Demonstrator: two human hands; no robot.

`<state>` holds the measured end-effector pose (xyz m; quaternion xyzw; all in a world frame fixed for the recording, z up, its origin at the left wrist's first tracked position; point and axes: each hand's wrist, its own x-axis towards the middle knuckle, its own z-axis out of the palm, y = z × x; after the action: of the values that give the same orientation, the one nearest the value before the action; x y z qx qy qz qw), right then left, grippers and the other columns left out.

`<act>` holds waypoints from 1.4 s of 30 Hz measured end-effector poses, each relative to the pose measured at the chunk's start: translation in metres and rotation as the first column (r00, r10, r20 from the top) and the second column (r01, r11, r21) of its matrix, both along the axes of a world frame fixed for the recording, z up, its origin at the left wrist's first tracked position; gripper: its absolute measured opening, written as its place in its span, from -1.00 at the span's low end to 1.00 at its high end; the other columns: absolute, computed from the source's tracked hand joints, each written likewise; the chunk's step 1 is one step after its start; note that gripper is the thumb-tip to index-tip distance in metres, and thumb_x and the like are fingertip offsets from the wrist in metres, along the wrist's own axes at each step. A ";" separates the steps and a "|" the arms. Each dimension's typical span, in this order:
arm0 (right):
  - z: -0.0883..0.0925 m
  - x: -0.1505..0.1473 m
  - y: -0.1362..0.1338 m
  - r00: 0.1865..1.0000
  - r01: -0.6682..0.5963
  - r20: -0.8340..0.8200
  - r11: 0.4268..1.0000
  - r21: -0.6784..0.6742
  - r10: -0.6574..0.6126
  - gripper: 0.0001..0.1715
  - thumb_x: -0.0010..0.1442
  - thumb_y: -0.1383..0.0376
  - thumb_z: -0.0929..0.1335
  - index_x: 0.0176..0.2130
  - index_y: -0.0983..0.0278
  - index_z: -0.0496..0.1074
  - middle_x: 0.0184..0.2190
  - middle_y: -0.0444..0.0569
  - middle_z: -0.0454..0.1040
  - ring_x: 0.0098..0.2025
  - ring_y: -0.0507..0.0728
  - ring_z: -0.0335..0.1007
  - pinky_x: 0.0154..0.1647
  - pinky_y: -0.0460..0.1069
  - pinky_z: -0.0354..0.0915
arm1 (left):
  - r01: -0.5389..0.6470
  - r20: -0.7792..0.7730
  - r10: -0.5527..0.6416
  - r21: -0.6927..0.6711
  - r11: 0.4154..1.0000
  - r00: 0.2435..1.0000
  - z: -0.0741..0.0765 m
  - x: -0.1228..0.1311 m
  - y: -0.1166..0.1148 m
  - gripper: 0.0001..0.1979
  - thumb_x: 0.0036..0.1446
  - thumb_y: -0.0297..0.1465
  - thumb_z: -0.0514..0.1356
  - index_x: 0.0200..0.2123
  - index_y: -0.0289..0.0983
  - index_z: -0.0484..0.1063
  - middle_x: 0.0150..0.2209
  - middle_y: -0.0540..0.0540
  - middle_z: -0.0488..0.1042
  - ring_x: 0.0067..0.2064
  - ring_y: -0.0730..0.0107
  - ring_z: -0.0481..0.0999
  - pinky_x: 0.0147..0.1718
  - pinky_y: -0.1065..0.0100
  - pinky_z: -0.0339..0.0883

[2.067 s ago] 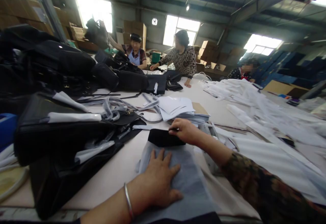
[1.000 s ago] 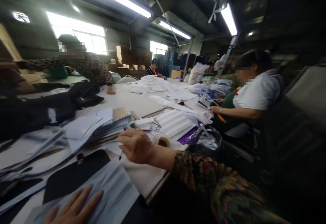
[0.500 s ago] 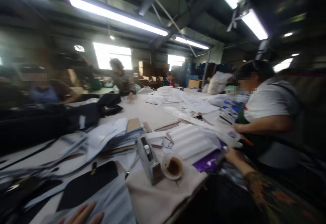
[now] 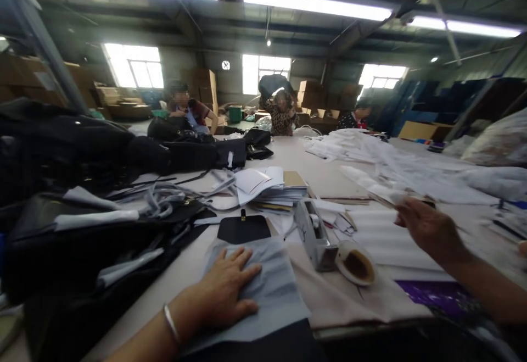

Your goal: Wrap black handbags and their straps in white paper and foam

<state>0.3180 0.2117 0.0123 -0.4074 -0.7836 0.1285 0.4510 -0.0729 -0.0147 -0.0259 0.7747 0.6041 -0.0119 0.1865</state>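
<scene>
My left hand (image 4: 228,290) lies flat with fingers spread on a pale grey tissue sheet (image 4: 280,285). The sheet covers the middle of a black leather-like piece (image 4: 245,229). A flap with a small metal clasp shows beyond the sheet, and a black edge shows below it. Over the right side of the table is my right hand (image 4: 432,235), its fingers pressed together beside the end of a white strip (image 4: 366,183). Whether it pinches that strip or something else is unclear. A purple packet (image 4: 432,294) lies below my right wrist.
A tape dispenser (image 4: 315,235) and a tape roll (image 4: 356,263) stand right of the sheet. Stacked papers (image 4: 267,186) lie behind. Black bags (image 4: 78,235) crowd the left. Several people sit beyond the table (image 4: 296,159). Part of another hand (image 4: 522,249) shows at the right edge.
The view has swung left. My left hand now shows fully on the tissue sheet. My right hand has moved off the purple packet, up by the white strip. A person opposite now raises something black.
</scene>
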 end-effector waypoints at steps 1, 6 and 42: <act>0.000 -0.023 -0.004 1.000 -0.007 0.015 1.000 -0.026 0.007 -0.54 0.32 -0.05 0.27 -0.06 0.15 0.57 -0.59 -0.03 0.40 -0.58 0.07 0.34 -0.46 0.03 0.29 | 0.009 0.006 -0.009 0.017 1.000 1.000 -0.005 -0.003 -0.001 -0.21 0.10 0.01 0.22 0.35 -0.07 0.15 0.41 -0.37 0.01 0.40 -0.27 -0.02 0.27 -0.37 -0.20; -0.012 -0.205 -0.044 0.771 -0.591 0.194 0.795 -0.136 0.607 -0.55 0.35 0.24 0.24 0.17 0.21 0.41 -0.07 0.06 0.48 -0.02 0.16 0.40 0.11 0.09 0.31 | 0.030 0.046 -0.034 0.102 0.994 0.998 -0.024 -0.014 -0.004 -0.20 0.10 0.11 0.16 0.34 -0.06 0.16 0.39 -0.39 0.05 0.38 -0.32 0.03 0.24 -0.42 -0.21; -0.124 -0.261 -0.034 0.649 -0.519 0.330 0.715 -0.468 0.686 -0.77 0.09 0.42 0.39 -0.27 0.27 0.65 -0.28 0.01 0.61 -0.20 0.13 0.52 -0.05 -0.01 0.36 | -0.103 0.065 0.097 0.092 0.990 0.993 -0.041 -0.015 0.003 -0.11 -0.02 0.21 0.18 0.31 -0.08 0.22 0.44 -0.36 -0.10 0.42 -0.40 -0.19 0.28 -0.34 -0.24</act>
<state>0.0567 0.1775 -0.1118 -0.2069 -0.9271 0.2977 0.0957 -0.0881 -0.0120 -0.0666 0.7515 0.6361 0.0495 0.1679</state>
